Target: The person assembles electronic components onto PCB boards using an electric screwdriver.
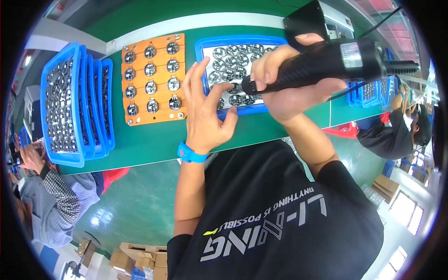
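My right hand (pixel 284 79) is wrapped round a thick black cylindrical power screwdriver (pixel 322 65), its narrow end pointing left over a shallow blue tray (pixel 201 50). Rows of small round silver-and-black parts (pixel 232 50) lie on a white sheet in that tray. My left hand (pixel 205 112), with a blue wristband, rests over the tray's left edge with fingers spread. Its index fingertip reaches the parts beside the screwdriver's tip; whether it presses on one cannot be made out. To its left lies an orange fixture plate (pixel 140 87) bearing several similar round parts in three columns.
Several blue trays full of round parts (pixel 60 107) lean together at the left of the green table (pixel 163 151). A black box-shaped device (pixel 305 23) stands behind the tray. More blue trays (pixel 368 95) sit to the right. Other people (pixel 65 200) work at both sides.
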Available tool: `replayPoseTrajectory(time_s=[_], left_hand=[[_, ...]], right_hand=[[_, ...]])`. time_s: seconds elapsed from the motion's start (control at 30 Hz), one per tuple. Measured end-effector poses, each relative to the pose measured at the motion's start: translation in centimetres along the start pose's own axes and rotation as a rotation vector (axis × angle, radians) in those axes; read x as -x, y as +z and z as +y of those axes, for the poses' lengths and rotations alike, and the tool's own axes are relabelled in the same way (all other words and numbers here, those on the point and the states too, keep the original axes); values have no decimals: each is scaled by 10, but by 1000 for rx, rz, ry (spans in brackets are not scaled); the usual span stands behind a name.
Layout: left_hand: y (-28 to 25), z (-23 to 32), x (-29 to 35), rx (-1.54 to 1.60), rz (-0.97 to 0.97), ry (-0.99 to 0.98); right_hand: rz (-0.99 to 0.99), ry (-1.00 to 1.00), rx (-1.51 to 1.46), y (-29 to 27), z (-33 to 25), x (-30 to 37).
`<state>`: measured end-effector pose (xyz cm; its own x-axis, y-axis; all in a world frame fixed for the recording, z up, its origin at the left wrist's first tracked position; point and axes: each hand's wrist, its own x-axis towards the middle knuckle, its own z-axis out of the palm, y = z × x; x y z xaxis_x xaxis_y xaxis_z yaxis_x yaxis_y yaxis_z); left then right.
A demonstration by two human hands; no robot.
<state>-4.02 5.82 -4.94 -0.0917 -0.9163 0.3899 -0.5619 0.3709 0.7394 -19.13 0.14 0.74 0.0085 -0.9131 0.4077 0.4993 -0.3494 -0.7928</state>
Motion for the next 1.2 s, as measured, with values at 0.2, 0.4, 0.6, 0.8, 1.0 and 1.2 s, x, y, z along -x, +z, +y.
replayPoseTrajectory(time_s=[0.2, 0.4, 0.6, 0.8, 1.0, 1.2], left_hand=[[0, 1, 2, -15, 23, -18], [1, 0, 1, -25, 48, -15], [12, -5, 0, -32, 157, -1], [12, -2, -1, -45, 195, -3], [16, 1, 2, -59, 172, -59], [12, 9, 4, -44, 174, 1]], right_hand=[[20, 83, 167, 5, 15, 9], [-1, 80, 230, 4, 21, 11], [-139, 127, 215, 1, 27, 12], [-187, 138, 110, 9, 31, 5], [-192, 0, 117, 2, 40, 7], [-1, -104, 231, -30, -44, 2]])
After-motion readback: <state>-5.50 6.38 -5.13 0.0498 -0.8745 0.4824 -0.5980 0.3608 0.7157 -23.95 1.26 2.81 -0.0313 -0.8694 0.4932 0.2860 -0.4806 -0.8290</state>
